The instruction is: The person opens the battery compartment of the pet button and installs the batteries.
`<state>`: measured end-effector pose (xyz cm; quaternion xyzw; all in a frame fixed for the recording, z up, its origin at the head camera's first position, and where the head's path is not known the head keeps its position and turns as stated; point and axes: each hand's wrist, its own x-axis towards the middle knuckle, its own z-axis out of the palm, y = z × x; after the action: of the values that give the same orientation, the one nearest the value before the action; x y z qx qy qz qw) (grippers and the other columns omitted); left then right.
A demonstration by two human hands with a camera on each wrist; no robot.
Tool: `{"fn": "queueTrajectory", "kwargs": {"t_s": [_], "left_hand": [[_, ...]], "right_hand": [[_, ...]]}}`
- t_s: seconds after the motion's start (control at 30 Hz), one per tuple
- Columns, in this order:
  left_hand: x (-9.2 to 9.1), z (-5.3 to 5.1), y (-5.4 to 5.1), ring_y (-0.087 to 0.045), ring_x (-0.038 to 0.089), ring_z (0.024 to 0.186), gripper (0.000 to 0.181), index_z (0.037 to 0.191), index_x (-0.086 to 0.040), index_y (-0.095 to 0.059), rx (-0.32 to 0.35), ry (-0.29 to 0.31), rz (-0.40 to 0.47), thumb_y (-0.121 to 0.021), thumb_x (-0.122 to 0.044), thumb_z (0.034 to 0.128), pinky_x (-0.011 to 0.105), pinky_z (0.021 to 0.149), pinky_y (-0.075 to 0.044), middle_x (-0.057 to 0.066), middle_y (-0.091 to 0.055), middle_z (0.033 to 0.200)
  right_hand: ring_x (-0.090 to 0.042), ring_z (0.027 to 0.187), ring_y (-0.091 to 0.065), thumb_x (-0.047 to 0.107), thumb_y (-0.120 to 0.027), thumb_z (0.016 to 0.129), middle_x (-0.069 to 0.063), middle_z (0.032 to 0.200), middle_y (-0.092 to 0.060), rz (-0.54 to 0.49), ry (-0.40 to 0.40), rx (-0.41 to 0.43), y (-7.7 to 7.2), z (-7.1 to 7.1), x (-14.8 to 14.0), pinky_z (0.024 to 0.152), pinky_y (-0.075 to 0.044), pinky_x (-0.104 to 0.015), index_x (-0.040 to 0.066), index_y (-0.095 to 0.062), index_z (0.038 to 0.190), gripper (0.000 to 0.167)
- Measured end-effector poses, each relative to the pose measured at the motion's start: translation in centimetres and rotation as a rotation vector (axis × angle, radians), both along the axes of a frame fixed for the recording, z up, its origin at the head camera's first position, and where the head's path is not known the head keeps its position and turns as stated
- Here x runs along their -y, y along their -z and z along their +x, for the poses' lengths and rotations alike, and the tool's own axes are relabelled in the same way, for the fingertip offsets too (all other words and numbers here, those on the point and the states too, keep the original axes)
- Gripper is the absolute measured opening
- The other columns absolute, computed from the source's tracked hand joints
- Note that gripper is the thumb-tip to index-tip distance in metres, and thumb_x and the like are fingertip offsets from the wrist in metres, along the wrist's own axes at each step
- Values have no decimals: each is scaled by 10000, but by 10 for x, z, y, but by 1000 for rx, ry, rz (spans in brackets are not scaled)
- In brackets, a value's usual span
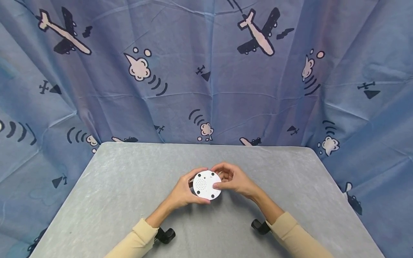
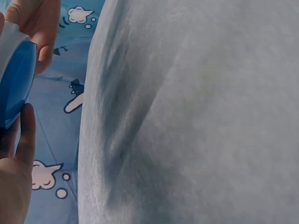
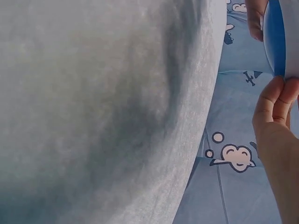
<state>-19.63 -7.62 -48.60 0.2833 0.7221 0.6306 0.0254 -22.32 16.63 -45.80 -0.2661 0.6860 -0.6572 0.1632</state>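
A round white device (image 1: 203, 193) with a dotted patch of small holes and several dark round feet is held up over the table, this side facing the head camera. My left hand (image 1: 180, 191) grips its rim, thumb along the bottom edge and fingers at the top left. At the right edge my right hand (image 1: 237, 182) pinches it, the thumb lying on the white face and the other fingers partly hidden behind. Both wrist views show the device's other side as glossy blue, with the blue face (image 2: 19, 79) cut off by the frame edge.
The grey cloth-covered table (image 1: 129, 172) spreads below both hands. Behind it hangs a blue curtain (image 1: 180, 71) printed with planes and clouds. A black wrist mount (image 1: 166, 235) sits by the left cuff, and another black mount (image 1: 260, 227) by the right.
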Motion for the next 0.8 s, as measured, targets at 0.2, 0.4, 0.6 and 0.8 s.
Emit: {"fn": "queueTrajectory", "kwargs": {"t_s": [0.2,0.4,0.6,0.8], "left_hand": [[2,0,0,-577,204,1146,964,1452,-75,-523,-32,6,-38,-996,-94,612,331,965,-476,13,-611,1322],[3,-2,1,-580,214,1109,923,1444,-20,-504,-18,3,-63,-976,-91,655,315,937,-478,75,-604,1311],[2,-3,-1,-593,221,1072,852,1421,26,-441,74,0,-4,-921,-40,721,290,901,-479,116,-617,1272],[2,-3,0,-607,229,1052,773,1386,72,-421,107,31,96,-869,7,760,283,883,-501,176,-627,1233]], "right_hand": [[-216,850,-621,-49,-807,836,-238,1098,-608,17,-13,-30,1,1,-3,697,-521,-242,-42,-609,1267,474],[-279,908,-662,-53,-746,894,-228,1147,-615,49,-29,-85,5,2,-10,757,-555,-279,-58,-605,1255,387],[-336,950,-669,-75,-781,851,-233,1205,-614,44,-82,-153,5,3,-14,786,-575,-358,-74,-593,1277,466],[-330,966,-655,-45,-821,823,-174,1199,-633,73,-76,-242,4,6,-13,825,-566,-421,-21,-628,1268,485]]}}
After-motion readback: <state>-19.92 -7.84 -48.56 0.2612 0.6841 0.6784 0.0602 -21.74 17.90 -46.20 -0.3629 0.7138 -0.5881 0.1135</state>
